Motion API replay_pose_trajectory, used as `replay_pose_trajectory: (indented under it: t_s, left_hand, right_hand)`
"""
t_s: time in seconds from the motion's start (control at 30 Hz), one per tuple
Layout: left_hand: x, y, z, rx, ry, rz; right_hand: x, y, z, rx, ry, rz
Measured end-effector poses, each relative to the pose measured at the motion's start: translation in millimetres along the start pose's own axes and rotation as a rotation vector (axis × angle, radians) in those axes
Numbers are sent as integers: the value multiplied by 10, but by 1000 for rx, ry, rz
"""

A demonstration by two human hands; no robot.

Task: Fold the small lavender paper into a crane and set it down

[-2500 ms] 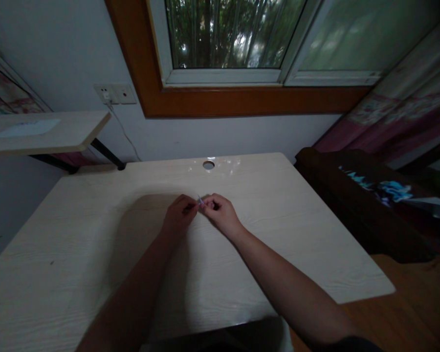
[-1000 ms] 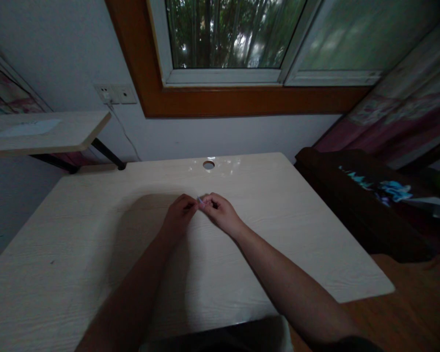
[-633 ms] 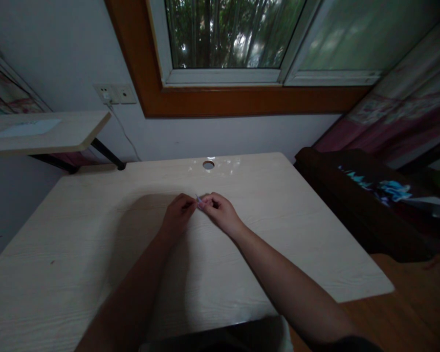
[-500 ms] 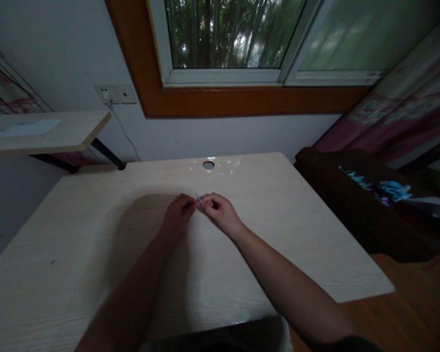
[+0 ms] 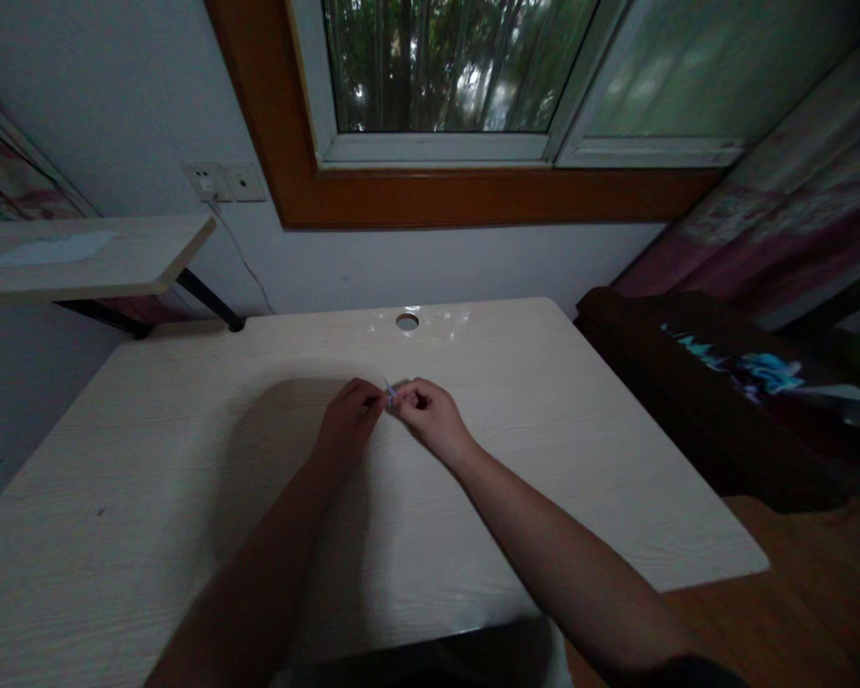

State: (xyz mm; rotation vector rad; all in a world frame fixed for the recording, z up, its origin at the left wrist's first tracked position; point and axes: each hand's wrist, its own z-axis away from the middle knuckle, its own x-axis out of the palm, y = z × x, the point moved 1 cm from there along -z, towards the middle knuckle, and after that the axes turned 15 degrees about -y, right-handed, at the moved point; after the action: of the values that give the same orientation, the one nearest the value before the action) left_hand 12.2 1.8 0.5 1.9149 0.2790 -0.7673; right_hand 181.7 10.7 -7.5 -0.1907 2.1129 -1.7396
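Over the middle of the pale wooden desk [image 5: 516, 401], my two hands meet at a small, light purple-white pointed piece [image 5: 390, 390]. It looks like folded paper, but it is too small to tell for sure. My left hand [image 5: 351, 409] pinches it from the left with thumb and forefinger. From the right, my right hand [image 5: 430, 411] is closed on it the same way. The thin tip of the piece points up between the fingertips, and its lower part is hidden by them.
A raised shelf [image 5: 136, 277] on black legs stands at the desk's left, with a white sheet [image 5: 50, 250] on it. Near the back edge is a round cable hole [image 5: 407, 322]. A dark brown bench [image 5: 659, 382] with bluish things on it lies beyond the right edge.
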Motion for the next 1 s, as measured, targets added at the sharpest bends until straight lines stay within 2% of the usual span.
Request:
replay_pose_trajectory:
  t_s: [0.6, 1.0]
  left_hand:
    - [24, 34, -1, 0, 27, -29]
    - [12, 1, -10, -79, 8, 39]
  right_hand:
    - [2, -20, 12, -22, 42, 73]
    - [-19, -20, -5, -18, 20, 71]
